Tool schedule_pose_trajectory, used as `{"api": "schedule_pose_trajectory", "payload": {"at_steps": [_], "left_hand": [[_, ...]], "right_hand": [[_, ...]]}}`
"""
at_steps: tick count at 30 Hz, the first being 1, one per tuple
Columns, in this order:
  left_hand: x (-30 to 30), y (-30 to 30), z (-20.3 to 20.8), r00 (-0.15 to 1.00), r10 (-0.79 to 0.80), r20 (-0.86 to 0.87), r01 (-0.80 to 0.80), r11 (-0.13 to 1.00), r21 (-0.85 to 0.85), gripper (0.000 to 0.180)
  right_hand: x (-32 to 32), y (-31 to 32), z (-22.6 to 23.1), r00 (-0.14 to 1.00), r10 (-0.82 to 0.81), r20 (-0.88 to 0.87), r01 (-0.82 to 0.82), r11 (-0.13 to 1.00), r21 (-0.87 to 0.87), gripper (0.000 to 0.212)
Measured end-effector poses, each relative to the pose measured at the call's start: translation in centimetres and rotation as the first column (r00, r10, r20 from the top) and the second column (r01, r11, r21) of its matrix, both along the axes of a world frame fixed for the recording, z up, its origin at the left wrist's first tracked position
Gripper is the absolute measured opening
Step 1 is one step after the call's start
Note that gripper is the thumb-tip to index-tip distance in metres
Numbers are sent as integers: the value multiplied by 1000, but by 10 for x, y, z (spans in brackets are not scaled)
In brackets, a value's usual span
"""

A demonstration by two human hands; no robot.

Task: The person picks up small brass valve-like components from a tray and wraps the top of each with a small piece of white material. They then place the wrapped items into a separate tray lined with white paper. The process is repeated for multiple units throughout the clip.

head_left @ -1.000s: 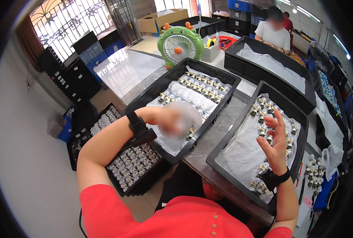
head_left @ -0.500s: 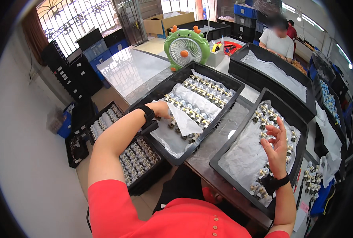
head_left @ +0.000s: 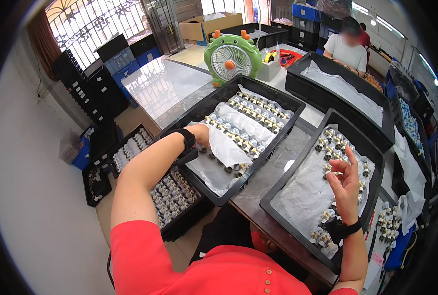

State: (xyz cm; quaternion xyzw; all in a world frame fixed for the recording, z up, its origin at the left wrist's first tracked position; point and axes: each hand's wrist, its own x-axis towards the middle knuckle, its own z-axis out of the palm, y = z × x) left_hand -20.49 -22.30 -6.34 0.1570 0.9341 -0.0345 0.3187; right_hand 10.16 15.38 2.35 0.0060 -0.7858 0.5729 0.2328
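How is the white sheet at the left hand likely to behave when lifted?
The white sheet is probably floppy: it slopes away from the left hand with a loose corner. Looking thin, it's likely light. It might catch on the knobbly small figures beside it.

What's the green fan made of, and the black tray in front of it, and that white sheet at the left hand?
Green fan: probably hard, smooth plastic, judging by its moulded shape.
Black tray: likely plastic too, with a dull sheen and rounded corners.
White sheet at the left hand: thin and matte, maybe paper or foam; it bends softly, but I can't tell which.
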Motion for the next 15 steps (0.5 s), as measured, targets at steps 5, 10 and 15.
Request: {"api": "schedule_pose_trajectory", "payload": {"at_steps": [5, 10, 15], "left_hand": [[11, 2, 19, 986, 135, 94, -151, 969, 194, 39], [34, 18, 48, 962, 230, 149, -267, 906, 328, 39], [8, 5, 27, 759, -630, -165, 634, 772, -35, 34]], "right_hand": [[1, 1, 0, 999, -19, 31, 20, 1000, -19, 67], [1, 3, 0, 998, -14, 69, 16, 999, -33, 64], [1, 3, -2, 997, -7, 75, 9, 1000, -27, 62]]}}
